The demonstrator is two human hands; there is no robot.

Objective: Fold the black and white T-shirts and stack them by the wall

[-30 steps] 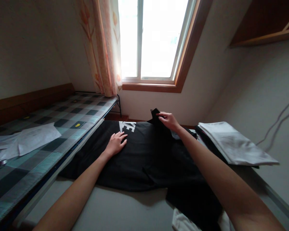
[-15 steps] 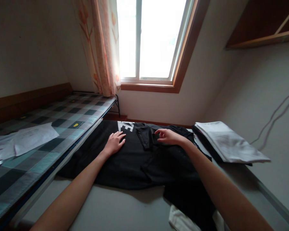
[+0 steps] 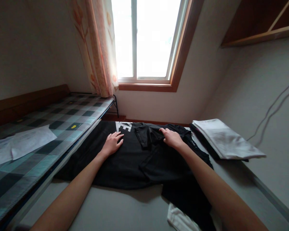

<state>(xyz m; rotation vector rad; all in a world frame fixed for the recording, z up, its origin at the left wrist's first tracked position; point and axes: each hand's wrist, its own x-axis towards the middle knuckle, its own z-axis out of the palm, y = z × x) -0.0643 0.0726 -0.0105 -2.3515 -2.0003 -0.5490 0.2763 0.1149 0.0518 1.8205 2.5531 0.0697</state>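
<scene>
A black T-shirt (image 3: 127, 163) with large white letters lies spread across the pale tabletop (image 3: 115, 205). Flat on its left part, just below the lettering, rests my left hand (image 3: 112, 142), fingers spread. Around the sleeve and shoulder area my right hand (image 3: 172, 138) has its fingers curled on the dark cloth, apparently gripping a bit of it; the exact hold is hard to see. Creases run through the shirt near this hand. A black part of cloth hangs toward me under my right forearm, with a white cloth (image 3: 181, 218) partly showing below it.
At the right, a folded white garment (image 3: 223, 138) sits on dark folded cloth beside the wall. A bed with a checked mattress (image 3: 38, 170) runs along the left, with papers (image 3: 26, 142) on it. A window and curtain (image 3: 97, 48) are behind the table.
My right hand has shifted a little to the right, and the shirt's right edge has moved slightly the same way. My left hand stays on the shirt. The view has turned slightly.
</scene>
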